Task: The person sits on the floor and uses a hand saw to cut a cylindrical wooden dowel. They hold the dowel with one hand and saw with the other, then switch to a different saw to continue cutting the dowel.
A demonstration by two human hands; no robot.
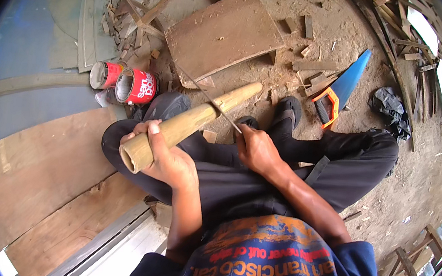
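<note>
My left hand [169, 156] wraps round the thick, hollow near end of a bamboo tube [178, 124], which slants up and away to the right over my crossed legs. My right hand [258, 151] is closed on the near end of a long thin blade [230, 120]. This blade lies across the upper side of the bamboo, about midway along, and its far end reaches toward the low wooden board. It shows nearly edge-on, so I cannot tell whether it is a knife or a file; its handle is hidden in my fist.
A low wooden board [223, 33] on supports stands just ahead. Two red cans [142, 88] sit at its left. On the dirt floor to the right lie a handsaw [349, 79] with an orange-black handle, wood offcuts [318, 67] and a black plastic bag [390, 109]. Plywood sheets [36, 159] lie left.
</note>
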